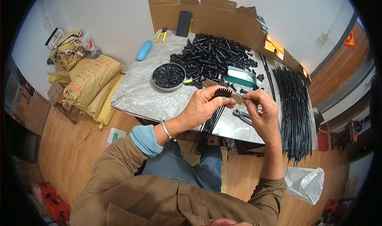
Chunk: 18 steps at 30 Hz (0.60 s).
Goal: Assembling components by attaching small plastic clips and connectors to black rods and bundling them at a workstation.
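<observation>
My left hand (pixel 205 105) grips a bundle of thin black rods (pixel 213 118) that fans down past the table edge toward my lap. The rods' upper ends show above my fingers. My right hand (pixel 262 110) pinches a small flat brownish piece (pixel 238 98) held against the rod tips. Both hands hover over the near edge of the grey marble table (pixel 139 95). Black pliers (pixel 243 115) lie on the table just under my right hand.
A heap of black plastic tubes (pixel 215 57) fills the table's far side, with a metal bowl of black rings (pixel 168 76), a green tray (pixel 240 75), yellow-handled pliers (pixel 161 34), a blue case (pixel 144 50). Long black rods (pixel 294 106) lie at right. Cardboard walls (pixel 223 15) stand behind; sacks (pixel 89 83) left.
</observation>
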Tool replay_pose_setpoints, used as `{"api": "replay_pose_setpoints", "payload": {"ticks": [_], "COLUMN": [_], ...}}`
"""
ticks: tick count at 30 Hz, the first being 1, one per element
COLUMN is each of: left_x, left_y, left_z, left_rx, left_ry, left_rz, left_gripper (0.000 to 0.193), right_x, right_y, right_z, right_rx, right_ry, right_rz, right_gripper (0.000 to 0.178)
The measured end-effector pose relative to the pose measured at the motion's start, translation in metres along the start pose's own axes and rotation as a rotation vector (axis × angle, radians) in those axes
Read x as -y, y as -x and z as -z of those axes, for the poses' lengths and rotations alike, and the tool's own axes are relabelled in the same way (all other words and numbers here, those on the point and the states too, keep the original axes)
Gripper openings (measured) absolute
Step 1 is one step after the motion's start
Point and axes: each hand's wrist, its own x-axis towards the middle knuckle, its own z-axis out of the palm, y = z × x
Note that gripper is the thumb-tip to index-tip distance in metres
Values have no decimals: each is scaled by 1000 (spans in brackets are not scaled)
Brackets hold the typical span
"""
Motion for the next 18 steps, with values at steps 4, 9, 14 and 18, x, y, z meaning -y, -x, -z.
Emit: {"api": "replay_pose_setpoints", "payload": {"ticks": [4, 9, 14, 18], "left_x": [-1, -1, -2, -1], "left_y": [1, 1, 1, -1], "left_z": [-1, -6, -4, -3], "left_rx": [9, 17, 28, 60], "left_ry": [20, 21, 56, 81], "left_rz": [6, -5, 23, 33], "left_gripper": [18, 19, 19, 19], "right_x": [6, 10, 9, -8], "right_y": [-4, -4, -3, 10], "right_z": [7, 8, 7, -2], "right_rx": [-6, -13, 5, 10], "right_ry": [93, 185, 109, -346], "right_rz": [104, 190, 135, -227], "right_gripper": [11, 14, 13, 6]}}
